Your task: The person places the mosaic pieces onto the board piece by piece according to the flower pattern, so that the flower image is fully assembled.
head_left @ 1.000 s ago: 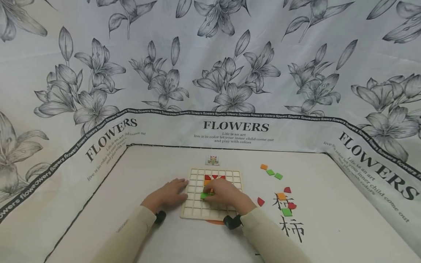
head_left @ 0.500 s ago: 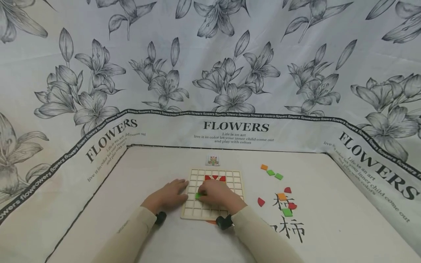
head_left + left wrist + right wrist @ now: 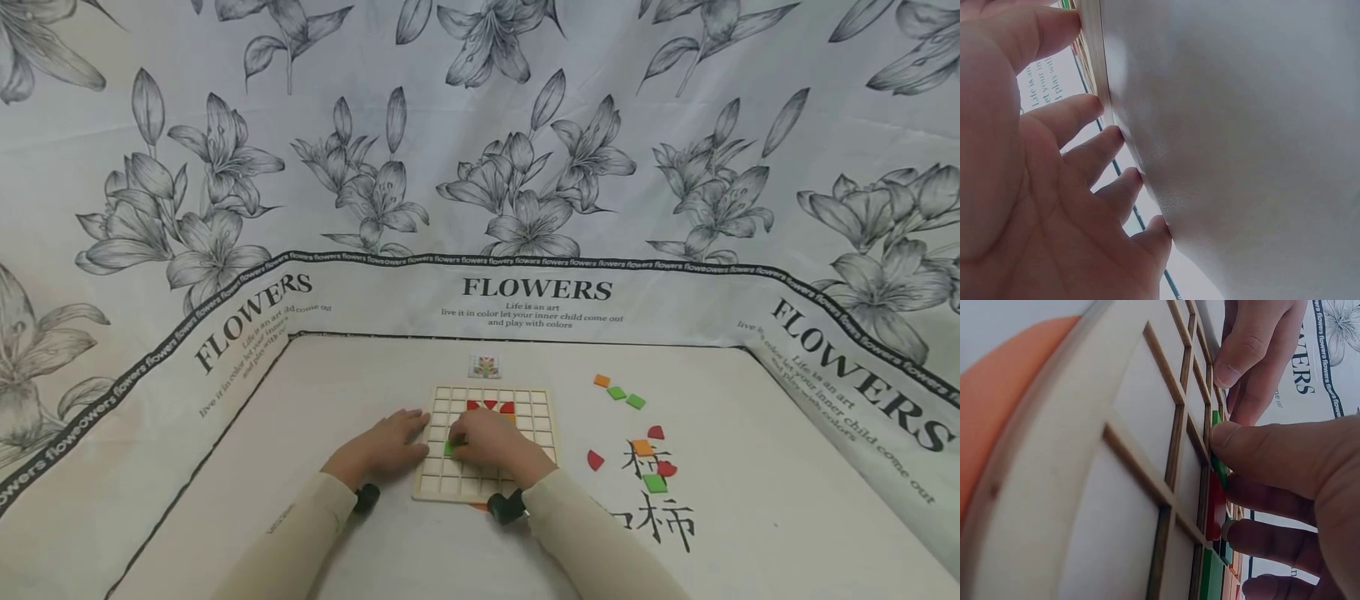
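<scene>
A wooden grid board [image 3: 431,483] lies on the white cloth. My left hand [image 3: 382,446] rests by its left side, the fingers loosely spread; in the left wrist view the thumb and fingertips [image 3: 1100,106] touch the board's edge or the cloth beside it. My right hand [image 3: 491,446] reaches over the board's left-middle cells. Between its thumb and index finger it pinches a green tile [image 3: 1218,464], which sits at a grid cell. Just beyond is a red tile [image 3: 1215,506] in the grid. Red pieces [image 3: 491,406] fill several upper cells; my right hand hides other cells.
A small patterned card [image 3: 484,367] lies behind the board. To the right are scattered loose pieces: red quarter-rounds [image 3: 595,460], orange squares [image 3: 642,448] and green tiles [image 3: 655,483]. Something orange [image 3: 1010,381] shows under the board's near edge. A flower-printed cloth [image 3: 525,167] stands behind.
My right hand has moved left across the board with the green tile, then stayed nearly in place over the left cells. The left hand has not visibly moved.
</scene>
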A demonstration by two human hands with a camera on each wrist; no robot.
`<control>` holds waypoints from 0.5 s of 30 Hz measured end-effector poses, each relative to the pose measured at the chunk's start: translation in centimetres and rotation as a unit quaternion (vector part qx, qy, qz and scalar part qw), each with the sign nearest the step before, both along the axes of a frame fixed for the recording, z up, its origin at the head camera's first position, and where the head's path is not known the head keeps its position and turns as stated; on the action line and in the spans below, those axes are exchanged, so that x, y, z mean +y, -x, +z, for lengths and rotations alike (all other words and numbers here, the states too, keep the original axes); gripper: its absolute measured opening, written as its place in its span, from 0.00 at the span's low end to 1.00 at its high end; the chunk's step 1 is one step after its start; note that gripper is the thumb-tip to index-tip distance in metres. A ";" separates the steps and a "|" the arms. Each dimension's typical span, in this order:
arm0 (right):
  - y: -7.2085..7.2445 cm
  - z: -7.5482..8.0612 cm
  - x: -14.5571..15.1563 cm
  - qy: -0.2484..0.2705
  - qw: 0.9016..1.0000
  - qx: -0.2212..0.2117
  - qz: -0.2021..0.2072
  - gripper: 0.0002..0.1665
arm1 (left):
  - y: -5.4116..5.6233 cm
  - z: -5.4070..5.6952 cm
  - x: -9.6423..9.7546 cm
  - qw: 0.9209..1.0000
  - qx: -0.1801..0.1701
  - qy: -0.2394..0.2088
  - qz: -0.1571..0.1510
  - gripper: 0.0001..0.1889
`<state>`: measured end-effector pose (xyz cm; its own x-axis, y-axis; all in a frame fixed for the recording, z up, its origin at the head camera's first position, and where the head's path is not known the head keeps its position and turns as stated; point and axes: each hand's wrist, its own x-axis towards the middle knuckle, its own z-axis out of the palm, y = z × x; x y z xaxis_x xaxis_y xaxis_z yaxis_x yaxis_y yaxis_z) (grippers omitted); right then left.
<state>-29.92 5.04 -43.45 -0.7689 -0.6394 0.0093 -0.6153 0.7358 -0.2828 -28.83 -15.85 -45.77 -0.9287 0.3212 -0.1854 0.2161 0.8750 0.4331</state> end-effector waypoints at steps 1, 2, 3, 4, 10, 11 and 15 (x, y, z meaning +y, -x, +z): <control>0.0 -0.1 0.0 0.000 1.000 -0.001 -0.003 0.06 | 0.0 0.0 0.0 1.000 0.000 -0.002 -0.001 0.32; 0.0 -0.1 -0.1 0.000 1.000 -0.001 -0.004 0.06 | 0.0 0.0 0.0 1.000 -0.001 -0.002 -0.001 0.32; -0.1 -0.1 -0.1 0.000 1.000 -0.002 -0.006 0.06 | -0.1 -0.1 0.0 1.000 -0.002 -0.001 0.000 0.32; -0.1 -0.1 -0.1 0.001 1.000 -0.004 -0.007 0.06 | -0.1 -0.1 0.0 1.000 -0.001 -0.001 0.000 0.32; -0.2 -0.2 0.2 0.000 1.000 -0.003 -0.009 0.05 | 0.0 -0.3 -0.1 1.000 0.001 0.001 0.002 0.32; -0.2 -0.2 0.3 -0.001 1.000 0.000 -0.008 0.05 | 0.0 -0.3 -0.1 1.000 0.001 0.000 0.002 0.32; -0.4 0.2 1.0 -0.005 1.000 0.017 -0.007 0.06 | 0.1 -0.2 -0.1 1.000 0.001 0.003 0.003 0.33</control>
